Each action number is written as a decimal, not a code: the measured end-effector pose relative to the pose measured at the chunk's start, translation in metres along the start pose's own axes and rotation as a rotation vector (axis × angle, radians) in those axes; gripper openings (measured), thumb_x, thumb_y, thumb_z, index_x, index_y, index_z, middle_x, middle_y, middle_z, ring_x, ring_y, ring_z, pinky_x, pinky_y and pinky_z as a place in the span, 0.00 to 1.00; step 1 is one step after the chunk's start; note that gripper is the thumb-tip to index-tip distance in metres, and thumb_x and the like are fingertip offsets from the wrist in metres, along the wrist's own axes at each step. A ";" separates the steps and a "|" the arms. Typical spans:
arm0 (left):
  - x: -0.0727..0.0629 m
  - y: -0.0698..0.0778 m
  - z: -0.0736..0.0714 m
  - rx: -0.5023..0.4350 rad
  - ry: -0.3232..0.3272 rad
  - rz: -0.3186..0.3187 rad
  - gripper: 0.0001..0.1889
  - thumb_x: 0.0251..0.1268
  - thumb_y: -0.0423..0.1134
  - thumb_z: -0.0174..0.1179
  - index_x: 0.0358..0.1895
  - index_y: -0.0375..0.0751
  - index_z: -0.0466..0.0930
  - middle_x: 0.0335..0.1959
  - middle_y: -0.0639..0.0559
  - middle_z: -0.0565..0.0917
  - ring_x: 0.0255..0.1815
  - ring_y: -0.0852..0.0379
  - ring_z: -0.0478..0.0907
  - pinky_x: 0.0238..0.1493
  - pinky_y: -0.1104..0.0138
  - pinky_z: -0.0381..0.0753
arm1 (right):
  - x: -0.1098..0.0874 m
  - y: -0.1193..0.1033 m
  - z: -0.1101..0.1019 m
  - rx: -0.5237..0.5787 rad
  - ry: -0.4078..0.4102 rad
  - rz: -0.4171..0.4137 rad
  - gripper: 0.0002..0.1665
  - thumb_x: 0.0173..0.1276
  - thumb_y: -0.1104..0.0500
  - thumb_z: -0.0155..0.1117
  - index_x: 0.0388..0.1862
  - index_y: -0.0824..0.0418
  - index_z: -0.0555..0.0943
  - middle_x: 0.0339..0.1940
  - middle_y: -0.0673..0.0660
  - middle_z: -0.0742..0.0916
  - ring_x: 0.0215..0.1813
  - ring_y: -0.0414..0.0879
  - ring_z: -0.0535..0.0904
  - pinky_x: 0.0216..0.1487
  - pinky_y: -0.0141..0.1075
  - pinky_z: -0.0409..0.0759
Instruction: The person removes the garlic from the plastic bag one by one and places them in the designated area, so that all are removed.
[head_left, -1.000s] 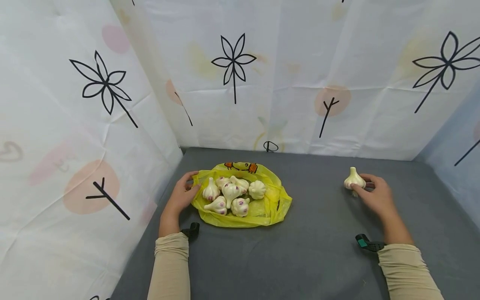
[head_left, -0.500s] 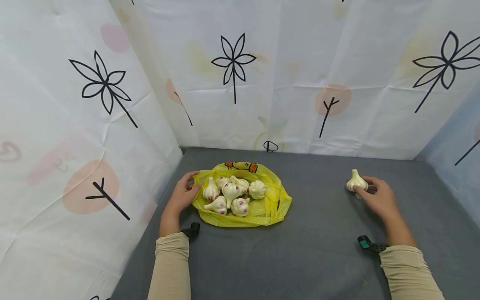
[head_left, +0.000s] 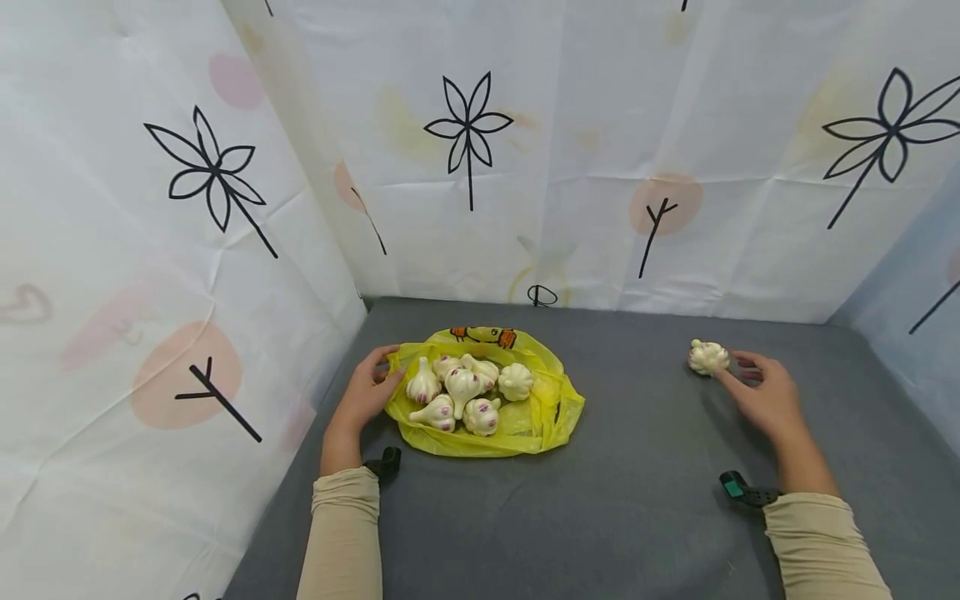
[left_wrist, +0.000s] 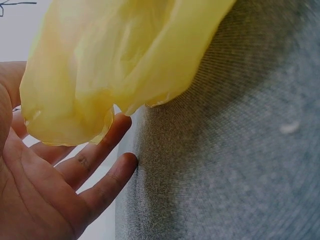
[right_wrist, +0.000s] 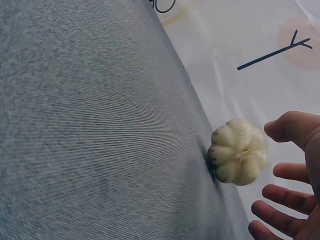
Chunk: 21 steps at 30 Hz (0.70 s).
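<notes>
A yellow plastic bag lies spread on the left half of the table, with several white, purple-marked garlic bulbs grouped on it. My left hand is at the bag's left edge. In the left wrist view its fingers are spread and fairly straight behind the yellow plastic; whether the thumb presses on it is partly hidden. Over on the right, a single garlic bulb lies tipped on its side on the table. My right hand is just beside it. The right wrist view shows spread fingers apart from the bulb.
The grey table meets a white patterned cloth at the back, and similar cloth hangs along the left and right sides. A dark band with a camera sits on the right wrist.
The right hand has let go of the single garlic bulb and drawn slightly right. The bulb has tipped from upright onto its side. The left hand and bag stay practically still.
</notes>
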<state>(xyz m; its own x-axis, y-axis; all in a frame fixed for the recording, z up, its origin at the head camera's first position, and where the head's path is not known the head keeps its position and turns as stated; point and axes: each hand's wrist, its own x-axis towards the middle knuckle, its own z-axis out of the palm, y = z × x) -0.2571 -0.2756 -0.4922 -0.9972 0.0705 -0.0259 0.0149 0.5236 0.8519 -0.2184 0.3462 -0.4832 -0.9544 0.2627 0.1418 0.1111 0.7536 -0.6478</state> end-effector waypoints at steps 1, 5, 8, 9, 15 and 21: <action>0.000 0.000 0.000 -0.001 0.001 0.001 0.29 0.84 0.44 0.56 0.82 0.50 0.63 0.80 0.33 0.63 0.77 0.28 0.70 0.69 0.38 0.78 | 0.000 0.000 -0.001 0.000 0.003 0.001 0.39 0.82 0.47 0.60 0.76 0.76 0.69 0.69 0.81 0.73 0.68 0.79 0.72 0.61 0.71 0.74; -0.001 0.001 0.000 -0.002 0.002 0.001 0.30 0.84 0.45 0.56 0.82 0.49 0.64 0.80 0.33 0.63 0.76 0.29 0.70 0.69 0.38 0.78 | 0.000 -0.002 -0.006 -0.005 0.008 0.010 0.39 0.82 0.47 0.59 0.77 0.75 0.68 0.70 0.81 0.73 0.69 0.79 0.71 0.61 0.71 0.73; -0.001 0.002 -0.001 -0.001 0.004 0.007 0.30 0.84 0.45 0.56 0.82 0.49 0.63 0.80 0.32 0.63 0.76 0.28 0.70 0.69 0.38 0.78 | 0.000 -0.004 -0.009 -0.004 0.016 0.013 0.39 0.82 0.47 0.60 0.77 0.75 0.67 0.70 0.80 0.72 0.69 0.78 0.71 0.61 0.71 0.73; -0.001 0.002 -0.001 -0.001 0.004 0.009 0.29 0.84 0.45 0.56 0.82 0.49 0.64 0.80 0.32 0.63 0.76 0.28 0.70 0.69 0.38 0.78 | 0.000 -0.005 -0.009 -0.007 0.019 0.008 0.39 0.82 0.47 0.60 0.77 0.75 0.68 0.70 0.80 0.73 0.69 0.78 0.71 0.61 0.71 0.74; -0.002 0.002 -0.001 0.002 0.002 0.012 0.29 0.84 0.45 0.56 0.82 0.48 0.64 0.80 0.32 0.62 0.77 0.27 0.69 0.69 0.37 0.77 | -0.003 -0.016 -0.010 0.000 0.040 -0.081 0.36 0.81 0.50 0.62 0.74 0.75 0.71 0.68 0.80 0.74 0.67 0.77 0.73 0.61 0.70 0.76; -0.002 0.002 0.000 -0.001 0.004 0.005 0.30 0.84 0.46 0.57 0.82 0.49 0.64 0.81 0.32 0.62 0.77 0.27 0.69 0.70 0.37 0.77 | -0.007 -0.035 -0.005 0.047 0.010 -0.166 0.35 0.81 0.49 0.63 0.75 0.71 0.73 0.70 0.77 0.74 0.67 0.73 0.74 0.57 0.63 0.77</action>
<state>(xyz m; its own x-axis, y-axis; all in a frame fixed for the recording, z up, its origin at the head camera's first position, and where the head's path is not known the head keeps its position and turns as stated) -0.2553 -0.2748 -0.4909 -0.9973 0.0703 -0.0195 0.0201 0.5223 0.8525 -0.2141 0.3211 -0.4584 -0.9557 0.1428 0.2573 -0.0615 0.7582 -0.6492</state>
